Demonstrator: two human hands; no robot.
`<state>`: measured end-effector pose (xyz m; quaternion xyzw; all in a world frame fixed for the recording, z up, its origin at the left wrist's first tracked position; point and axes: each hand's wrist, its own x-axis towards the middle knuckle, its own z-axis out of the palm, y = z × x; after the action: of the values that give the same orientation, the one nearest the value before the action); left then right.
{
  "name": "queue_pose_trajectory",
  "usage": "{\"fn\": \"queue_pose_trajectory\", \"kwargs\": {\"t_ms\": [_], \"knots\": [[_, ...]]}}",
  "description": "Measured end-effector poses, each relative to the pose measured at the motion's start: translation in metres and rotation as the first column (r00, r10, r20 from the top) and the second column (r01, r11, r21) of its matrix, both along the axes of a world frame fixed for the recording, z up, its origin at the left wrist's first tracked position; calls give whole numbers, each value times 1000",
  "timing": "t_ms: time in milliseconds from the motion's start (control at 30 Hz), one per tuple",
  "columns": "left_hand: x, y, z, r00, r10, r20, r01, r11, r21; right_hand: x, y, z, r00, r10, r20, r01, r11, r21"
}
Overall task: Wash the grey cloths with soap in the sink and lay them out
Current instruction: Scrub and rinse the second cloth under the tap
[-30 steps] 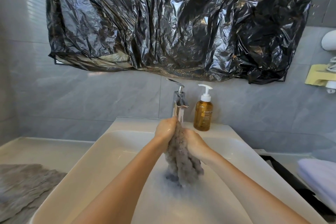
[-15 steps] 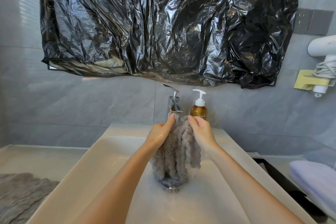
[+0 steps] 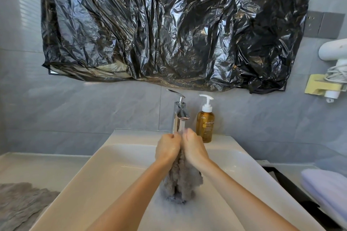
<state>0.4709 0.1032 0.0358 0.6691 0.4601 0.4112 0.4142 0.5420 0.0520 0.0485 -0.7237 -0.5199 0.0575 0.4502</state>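
A wet grey fluffy cloth (image 3: 181, 182) hangs bunched over the white sink (image 3: 112, 170), its lower end touching the basin near the drain. My left hand (image 3: 167, 148) and my right hand (image 3: 193, 146) both grip its top, fists pressed together just under the chrome tap (image 3: 179, 116). Right of the tap, on the sink's back ledge, stands an amber soap pump bottle (image 3: 205, 122). A second grey cloth (image 3: 20, 204) lies flat on the counter at the lower left.
A crumpled black plastic sheet (image 3: 169, 24) covers the wall above the tap. A folded pale lilac towel (image 3: 326, 191) lies at the right beside a black edge. A white hair dryer (image 3: 334, 50) hangs on a yellow wall holder at the far right.
The cloth was spread wider between my hands half a second ago; my hands have since come together and bunched it into a narrow bundle under the tap.
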Motion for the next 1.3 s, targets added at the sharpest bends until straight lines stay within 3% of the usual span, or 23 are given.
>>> {"fn": "queue_pose_trajectory", "kwargs": {"t_ms": [133,233,300,433,567,700,800,867,933,1033,1100,1200,1300], "knots": [[-5,7,5,995,69,74,-64,996,-62,-9,-2,-2,991,104,80,-103,995,-12],[0,-3,8,996,-58,63,60,998,-26,4,3,2,998,9,-65,-9,1000,9],[1,-4,8,991,-103,84,106,994,-38,3,-3,-2,999,-28,-38,28,1000,-8],[-3,3,9,992,-27,122,33,998,-48,-7,-5,0,998,51,36,-51,999,1],[2,-8,10,981,-181,75,188,977,-100,15,7,-3,999,-44,22,45,998,-45],[-11,1,16,956,-294,12,293,948,-125,31,-5,1,970,31,-239,-36,999,-16],[-24,6,22,893,-404,-196,398,915,-72,53,-20,14,846,150,-512,-174,985,2],[-31,10,23,828,-443,-344,481,876,30,66,-29,17,753,287,-593,-339,940,24],[-34,14,19,763,-381,-522,541,818,194,72,-34,19,780,379,-497,-439,898,-4],[-40,15,16,706,-116,-699,525,748,406,74,-29,16,928,362,-87,-372,910,-182],[-48,15,17,672,30,-740,509,707,490,73,-22,7,925,365,103,-334,914,-232],[-57,23,19,686,-25,-727,477,770,423,66,-21,3,921,350,174,-307,924,-230],[-60,37,22,811,-136,-569,359,883,301,65,-24,9,945,302,124,-291,952,-95]]}}
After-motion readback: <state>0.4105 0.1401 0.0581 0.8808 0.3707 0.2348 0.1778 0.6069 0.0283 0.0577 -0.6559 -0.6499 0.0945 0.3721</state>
